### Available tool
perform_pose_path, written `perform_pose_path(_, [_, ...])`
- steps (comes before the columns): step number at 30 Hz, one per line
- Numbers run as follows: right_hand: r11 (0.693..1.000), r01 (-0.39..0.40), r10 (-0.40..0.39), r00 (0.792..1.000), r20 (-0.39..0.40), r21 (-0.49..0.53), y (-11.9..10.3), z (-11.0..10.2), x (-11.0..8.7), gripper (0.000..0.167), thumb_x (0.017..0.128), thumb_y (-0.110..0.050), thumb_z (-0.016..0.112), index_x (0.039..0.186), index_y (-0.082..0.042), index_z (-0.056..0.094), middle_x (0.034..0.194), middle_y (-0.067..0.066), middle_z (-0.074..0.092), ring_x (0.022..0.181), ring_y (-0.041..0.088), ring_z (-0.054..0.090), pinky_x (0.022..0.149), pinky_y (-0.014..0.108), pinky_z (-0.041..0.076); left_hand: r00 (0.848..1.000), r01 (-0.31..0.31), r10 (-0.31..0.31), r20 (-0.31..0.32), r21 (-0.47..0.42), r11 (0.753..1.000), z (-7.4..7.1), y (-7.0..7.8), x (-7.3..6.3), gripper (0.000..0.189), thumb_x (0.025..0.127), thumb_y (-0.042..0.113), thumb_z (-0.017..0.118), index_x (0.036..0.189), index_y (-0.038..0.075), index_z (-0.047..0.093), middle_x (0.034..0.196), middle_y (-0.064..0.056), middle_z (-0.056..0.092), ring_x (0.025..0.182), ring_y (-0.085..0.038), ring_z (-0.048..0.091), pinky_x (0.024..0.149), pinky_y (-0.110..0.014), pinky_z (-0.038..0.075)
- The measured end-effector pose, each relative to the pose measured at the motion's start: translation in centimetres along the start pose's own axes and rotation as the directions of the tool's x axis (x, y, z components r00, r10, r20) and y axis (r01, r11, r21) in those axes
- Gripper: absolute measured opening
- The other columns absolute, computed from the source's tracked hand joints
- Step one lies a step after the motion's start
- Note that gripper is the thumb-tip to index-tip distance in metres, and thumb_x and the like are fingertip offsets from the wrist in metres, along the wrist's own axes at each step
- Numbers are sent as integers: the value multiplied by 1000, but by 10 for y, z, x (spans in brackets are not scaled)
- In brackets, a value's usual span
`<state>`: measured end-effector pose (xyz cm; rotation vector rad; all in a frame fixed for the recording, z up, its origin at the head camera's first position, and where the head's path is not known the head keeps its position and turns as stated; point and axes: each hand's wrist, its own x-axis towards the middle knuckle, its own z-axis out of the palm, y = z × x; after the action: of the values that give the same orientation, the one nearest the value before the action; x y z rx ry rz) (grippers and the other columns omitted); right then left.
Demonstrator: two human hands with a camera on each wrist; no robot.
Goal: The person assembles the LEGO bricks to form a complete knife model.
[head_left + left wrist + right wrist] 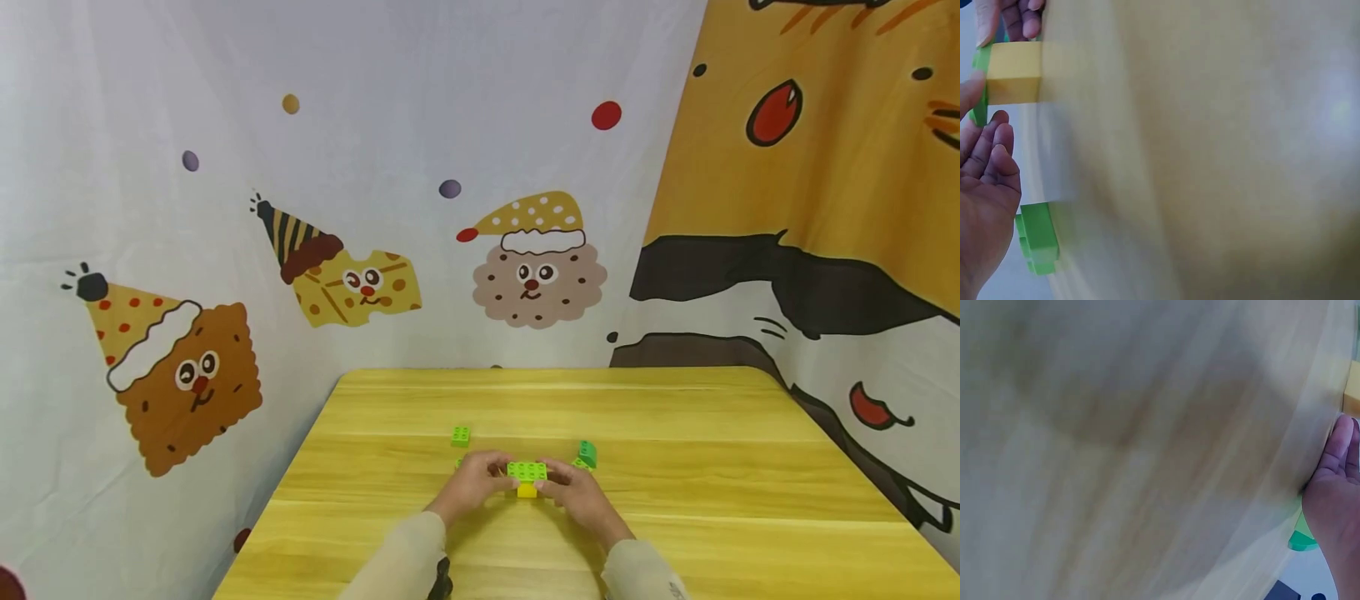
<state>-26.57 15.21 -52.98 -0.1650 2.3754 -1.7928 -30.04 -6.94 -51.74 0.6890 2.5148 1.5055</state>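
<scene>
A light green toy building brick (527, 471) with studs on top sits across a yellow block (527, 492) in the middle of the table. My left hand (472, 485) pinches its left end, thumb at the near side. At the other end, my right hand (583, 495) holds the same brick between thumb and fingers. Seen in the left wrist view, the yellow block (1015, 72) stands on the tabletop under the overhanging green brick (982, 81). Only a corner of the yellow block (1352, 390) shows in the right wrist view.
A small green brick (461, 437) lies beyond my left hand, and another is partly hidden behind it. Past my right hand, a dark green curved brick (587, 453) sits on a light green piece. The wooden table (675, 417) meets a printed cloth backdrop (450, 83).
</scene>
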Motion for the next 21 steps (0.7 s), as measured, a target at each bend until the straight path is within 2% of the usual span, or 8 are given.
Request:
perform_pose_path(3, [1000,1,-1,1000,-13,10,3,2,1,57,95,-29,68,143,-2,51,127,20,62,103,24,64,79,37,49,1000,-16,15,-27,-7,1000,4,-1,-3,25,92,15,72,116,7,71,91,4,65,80,-12,55,68,-25,48])
perform_pose_path(8, [1000,-11,11,1000,-20,15,3,2,0,59,96,-30,67,144,-2,50,127,19,63,102,24,64,79,37,49,998,2,-3,-62,-26,1000,11,-5,-8,37,94,16,70,127,0,64,91,3,62,82,-13,55,71,-25,48])
perform_pose_path(16, [1000,-15,16,999,-32,25,4,3,-2,60,95,-32,68,144,-2,49,127,19,62,103,23,63,79,37,49,998,56,-58,-26,-51,997,10,-3,-7,41,94,19,71,130,2,62,91,2,61,83,-15,55,71,-27,48])
perform_pose_path(21, [999,-35,38,997,-69,35,2,5,-1,59,93,-30,70,143,-4,52,127,18,63,102,22,61,80,37,49,999,42,-43,-22,-40,998,7,0,-6,37,94,17,71,127,3,64,89,1,61,81,-16,55,69,-26,48])
